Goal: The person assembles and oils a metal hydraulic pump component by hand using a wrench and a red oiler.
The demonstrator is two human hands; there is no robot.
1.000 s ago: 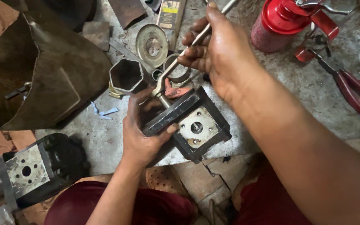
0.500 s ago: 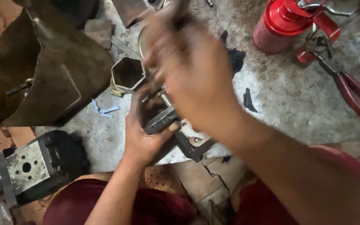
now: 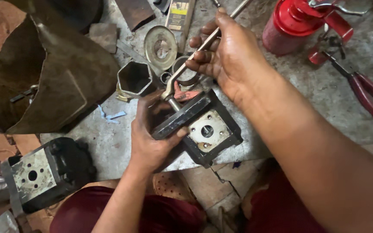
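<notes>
The left hand (image 3: 152, 138) is clenching its grip on the black block (image 3: 201, 129) at the frame's centre, thumb lying along its top edge. The right hand (image 3: 229, 56) is grasping a spanner (image 3: 191, 60), whose ring end is sitting on a bolt at the block's upper left corner. Just beyond are lying a hex socket (image 3: 134, 78), a disc (image 3: 160, 45) and a ring (image 3: 185, 73). A red can (image 3: 290, 23) and red pliers (image 3: 370, 97) are lying at upper right, another block (image 3: 44, 172) at lower left.
</notes>
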